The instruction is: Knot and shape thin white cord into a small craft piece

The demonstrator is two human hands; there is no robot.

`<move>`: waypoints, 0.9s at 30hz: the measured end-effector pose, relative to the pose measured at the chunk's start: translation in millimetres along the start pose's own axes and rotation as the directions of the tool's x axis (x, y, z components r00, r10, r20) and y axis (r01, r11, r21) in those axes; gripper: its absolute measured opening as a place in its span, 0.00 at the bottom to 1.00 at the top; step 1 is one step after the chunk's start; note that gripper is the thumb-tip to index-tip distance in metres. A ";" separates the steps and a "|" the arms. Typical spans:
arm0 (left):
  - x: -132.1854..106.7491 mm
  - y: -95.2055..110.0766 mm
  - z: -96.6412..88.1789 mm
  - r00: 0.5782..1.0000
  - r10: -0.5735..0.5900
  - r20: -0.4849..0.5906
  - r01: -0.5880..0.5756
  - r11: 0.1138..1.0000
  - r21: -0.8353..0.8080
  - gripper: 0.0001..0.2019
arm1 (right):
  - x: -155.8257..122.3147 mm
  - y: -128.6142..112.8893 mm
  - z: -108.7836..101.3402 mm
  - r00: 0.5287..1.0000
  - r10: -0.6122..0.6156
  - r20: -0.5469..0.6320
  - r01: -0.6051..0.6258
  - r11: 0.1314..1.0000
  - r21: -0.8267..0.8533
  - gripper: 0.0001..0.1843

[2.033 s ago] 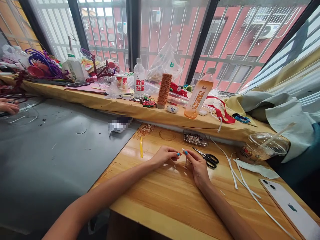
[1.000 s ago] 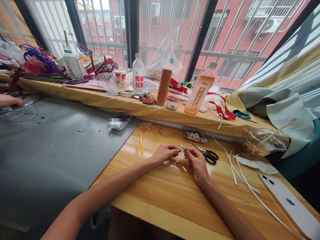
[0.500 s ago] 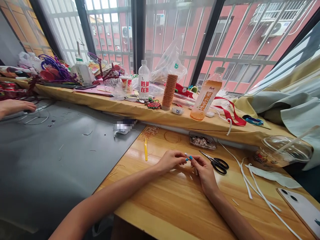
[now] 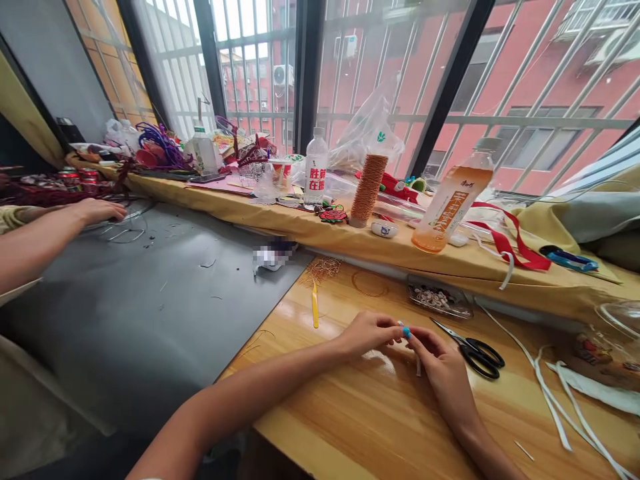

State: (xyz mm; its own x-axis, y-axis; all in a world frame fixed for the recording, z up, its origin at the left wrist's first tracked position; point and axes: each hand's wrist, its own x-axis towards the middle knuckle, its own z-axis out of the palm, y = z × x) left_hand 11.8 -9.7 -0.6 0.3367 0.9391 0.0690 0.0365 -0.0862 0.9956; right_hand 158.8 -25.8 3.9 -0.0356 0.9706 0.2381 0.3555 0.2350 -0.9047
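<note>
Head view: a wood table beside a grey table, with a cloth-covered ledge behind both.
White strip: at the meeting fingertips, above the wood table, one end hanging below the right fingers.
Right hand: pinching the strip between thumb and finger (blue polish on the nail).
Left hand: thumb and finger drawn in against the right fingertips; whether they grip the strip too, I cannot tell.
Scissors: just right of the right hand, lying flat, blades pointing toward the tray.
Tray: near the ledge, holding small pale and dark pieces.
Tweezers: yellow, beyond the left forearm, near thread clippings.
White cords: loose at the right, near a clear cup.
Ledge: an orange bottle, tilted in view, and a cord-wrapped tube.
Co-worker's hand: far left, over bent wire on the grey table.
</note>
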 end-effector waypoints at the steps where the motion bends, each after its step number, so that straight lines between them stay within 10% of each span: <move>1: -0.1 -0.2 0.1 1.000 0.007 -0.007 -0.007 1.000 0.018 0.15 | 0.1 0.8 0.1 1.000 -0.014 -0.001 0.014 1.000 -0.024 0.17; 27: -8.1 5.1 5.7 0.959 0.282 0.030 -0.261 0.841 0.474 0.08 | -5.3 -6.4 2.1 0.999 -0.042 0.026 0.044 0.994 -0.103 0.17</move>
State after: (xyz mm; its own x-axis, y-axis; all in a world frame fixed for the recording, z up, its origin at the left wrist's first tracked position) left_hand 14.6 -19.6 3.5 0.3610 0.8666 0.3446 0.3886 -0.4757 0.7891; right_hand 154.7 -32.3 7.7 -0.0747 0.9610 0.2663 0.4475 0.2710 -0.8522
